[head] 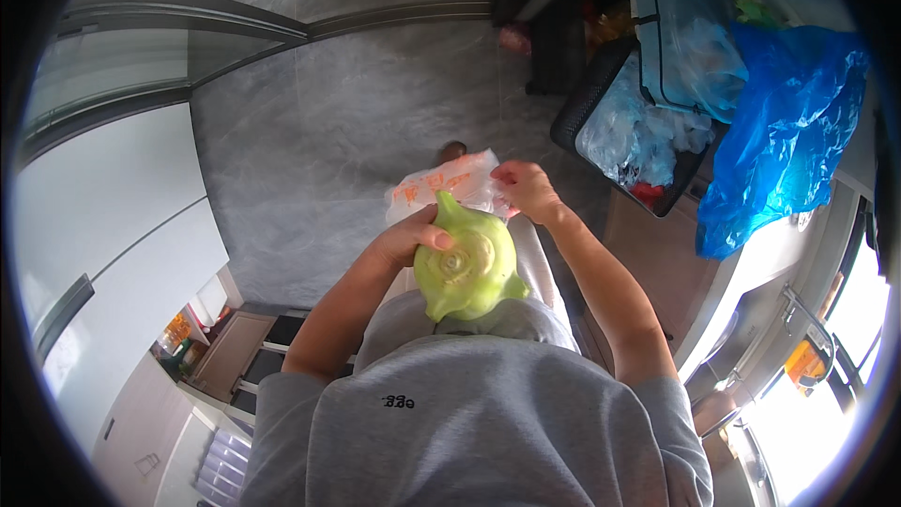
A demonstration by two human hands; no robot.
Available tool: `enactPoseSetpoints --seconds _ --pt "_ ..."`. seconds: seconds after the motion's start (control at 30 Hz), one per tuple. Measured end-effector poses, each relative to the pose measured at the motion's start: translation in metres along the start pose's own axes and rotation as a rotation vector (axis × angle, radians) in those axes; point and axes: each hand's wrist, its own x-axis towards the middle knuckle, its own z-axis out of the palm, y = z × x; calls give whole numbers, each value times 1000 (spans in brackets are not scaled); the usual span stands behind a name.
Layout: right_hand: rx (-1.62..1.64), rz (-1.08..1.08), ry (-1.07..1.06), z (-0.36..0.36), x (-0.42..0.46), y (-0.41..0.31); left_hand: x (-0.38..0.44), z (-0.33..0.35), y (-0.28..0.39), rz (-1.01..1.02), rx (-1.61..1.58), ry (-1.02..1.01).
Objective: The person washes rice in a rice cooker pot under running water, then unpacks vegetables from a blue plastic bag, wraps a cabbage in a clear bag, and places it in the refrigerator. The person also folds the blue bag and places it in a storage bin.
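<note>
A pale green vegetable [468, 260], which looks like a kohlrabi with short leaf stubs, is in my left hand [413, 234], close in front of my body. The thumb lies over its upper left side; the other fingers are mostly hidden behind it. Just beyond the vegetable, a whitish plastic bag [450, 182] with orange printing hangs partly hidden. My right hand [528, 190] pinches the bag's right edge between thumb and fingers.
At the upper right stands a black basket [595, 102] with clear plastic bags, beside a blue plastic bag [781, 134] on the counter. A sink [732, 345] lies right. White cabinets [127, 204] stand left, and a grey tiled floor [338, 113] lies ahead.
</note>
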Motion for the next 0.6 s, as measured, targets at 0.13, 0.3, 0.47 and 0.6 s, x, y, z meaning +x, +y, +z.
enactPoseSetpoints --seconds 0.13,0.3,0.47,0.6 --pt "710 77 114 -15 3 25 -4 -18 -3 -3 -79 -22" --pt "1113 28 279 -13 16 36 1 -14 0 29 -147 -110" --pt "1093 -68 303 -9 14 29 13 -8 14 87 -173 -97" --pt "1143 -100 282 -10 15 27 14 4 43 208 -108 17"
